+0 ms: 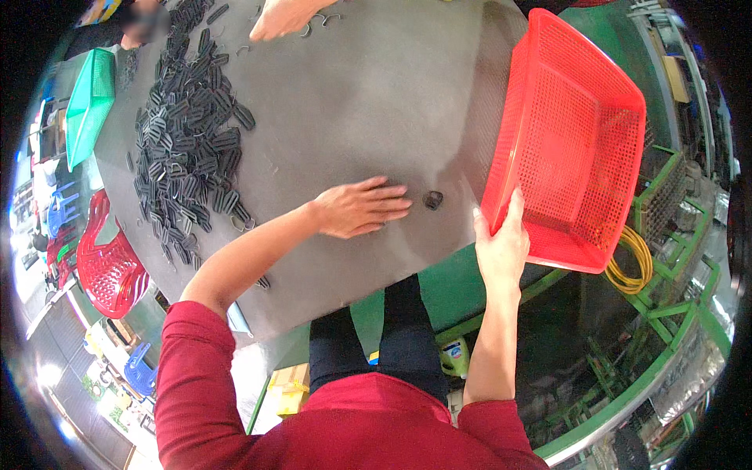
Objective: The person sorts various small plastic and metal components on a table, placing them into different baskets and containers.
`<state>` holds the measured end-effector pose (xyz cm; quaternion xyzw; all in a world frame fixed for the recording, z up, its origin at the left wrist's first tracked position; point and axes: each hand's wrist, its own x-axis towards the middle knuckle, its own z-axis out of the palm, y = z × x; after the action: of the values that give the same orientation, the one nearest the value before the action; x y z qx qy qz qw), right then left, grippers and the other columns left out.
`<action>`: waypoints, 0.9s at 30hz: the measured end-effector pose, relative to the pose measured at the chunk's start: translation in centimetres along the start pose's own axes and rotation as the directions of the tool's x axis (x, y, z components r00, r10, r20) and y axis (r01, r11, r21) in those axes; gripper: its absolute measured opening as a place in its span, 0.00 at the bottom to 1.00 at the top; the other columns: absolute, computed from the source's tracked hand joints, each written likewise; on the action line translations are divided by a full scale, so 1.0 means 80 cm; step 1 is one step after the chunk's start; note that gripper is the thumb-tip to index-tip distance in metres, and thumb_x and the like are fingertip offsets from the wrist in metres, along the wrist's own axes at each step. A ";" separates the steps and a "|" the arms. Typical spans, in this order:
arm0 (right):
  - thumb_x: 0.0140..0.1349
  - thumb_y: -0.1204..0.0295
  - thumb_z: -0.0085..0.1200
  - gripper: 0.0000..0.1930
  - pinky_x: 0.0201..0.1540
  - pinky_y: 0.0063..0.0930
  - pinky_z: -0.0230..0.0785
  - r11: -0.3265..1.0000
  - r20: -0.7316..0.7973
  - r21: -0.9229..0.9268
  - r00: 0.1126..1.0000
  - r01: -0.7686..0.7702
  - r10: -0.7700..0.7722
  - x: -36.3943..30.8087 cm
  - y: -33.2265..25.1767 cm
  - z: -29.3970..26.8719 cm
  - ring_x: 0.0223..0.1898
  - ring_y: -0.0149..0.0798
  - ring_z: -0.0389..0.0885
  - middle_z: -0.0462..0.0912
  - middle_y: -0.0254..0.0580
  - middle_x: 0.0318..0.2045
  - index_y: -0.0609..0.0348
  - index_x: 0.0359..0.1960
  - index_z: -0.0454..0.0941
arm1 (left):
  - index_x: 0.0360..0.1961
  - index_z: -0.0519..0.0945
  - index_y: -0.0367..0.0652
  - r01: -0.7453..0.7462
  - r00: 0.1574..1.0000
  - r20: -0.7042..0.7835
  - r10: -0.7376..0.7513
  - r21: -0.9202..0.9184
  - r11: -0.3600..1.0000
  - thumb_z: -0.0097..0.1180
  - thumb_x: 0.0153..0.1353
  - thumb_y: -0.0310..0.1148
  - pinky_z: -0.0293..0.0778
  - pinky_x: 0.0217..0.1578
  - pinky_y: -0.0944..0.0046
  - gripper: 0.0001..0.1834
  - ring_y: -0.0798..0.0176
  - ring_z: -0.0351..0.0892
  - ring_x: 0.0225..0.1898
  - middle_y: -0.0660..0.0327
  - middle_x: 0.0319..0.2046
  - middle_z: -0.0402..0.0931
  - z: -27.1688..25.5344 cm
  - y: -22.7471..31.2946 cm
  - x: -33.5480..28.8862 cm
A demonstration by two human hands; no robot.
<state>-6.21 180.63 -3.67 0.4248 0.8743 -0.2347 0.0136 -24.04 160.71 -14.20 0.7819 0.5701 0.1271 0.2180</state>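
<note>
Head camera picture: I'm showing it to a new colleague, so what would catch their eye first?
Probably the bright red mesh basket, tilted off the right edge of the grey table, with the right hand gripping its near rim. Next, the heap of small dark parts spread along the table's left side. The left hand lies flat mid-table beside one stray dark piece.

Factory workshop, grey worktable (pixel 376 102) heaped with dark plastic parts (pixel 188 149), red crate (pixel 572 141), green metal framework (pixel 666 313)
</note>
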 end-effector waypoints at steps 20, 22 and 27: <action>0.44 0.80 0.55 0.41 0.32 0.40 0.74 0.916 0.238 -0.044 0.895 0.398 -0.377 -0.086 0.026 -0.011 0.33 0.49 0.81 0.79 0.49 0.41 0.48 0.64 0.55 | 0.67 0.54 0.60 0.561 0.816 -0.194 -0.545 0.042 0.826 0.47 0.61 0.44 0.36 0.64 0.38 0.33 0.59 0.38 0.70 0.68 0.68 0.45 0.037 0.097 0.019; 0.45 0.80 0.55 0.40 0.34 0.40 0.74 0.905 0.298 -0.055 0.872 0.421 -0.388 -0.085 0.011 -0.010 0.35 0.48 0.80 0.78 0.49 0.43 0.48 0.63 0.56 | 0.67 0.52 0.59 0.651 0.750 -0.250 -0.613 0.112 0.751 0.46 0.61 0.43 0.36 0.64 0.37 0.33 0.59 0.37 0.70 0.72 0.68 0.45 0.049 0.103 -0.003; 0.51 0.69 0.58 0.34 0.61 0.51 0.54 0.810 0.021 -0.175 0.824 0.560 -0.566 -0.104 -0.025 -0.019 0.60 0.52 0.63 0.68 0.50 0.56 0.54 0.61 0.60 | 0.67 0.53 0.56 0.749 0.625 -0.250 -0.739 -0.074 0.658 0.45 0.62 0.42 0.30 0.63 0.32 0.32 0.59 0.36 0.70 0.71 0.68 0.46 0.048 0.133 -0.071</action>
<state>-2.07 174.09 0.36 0.1479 0.9779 -0.1441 -0.0337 -15.25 151.83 -12.11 0.4568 0.8673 0.1155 0.1602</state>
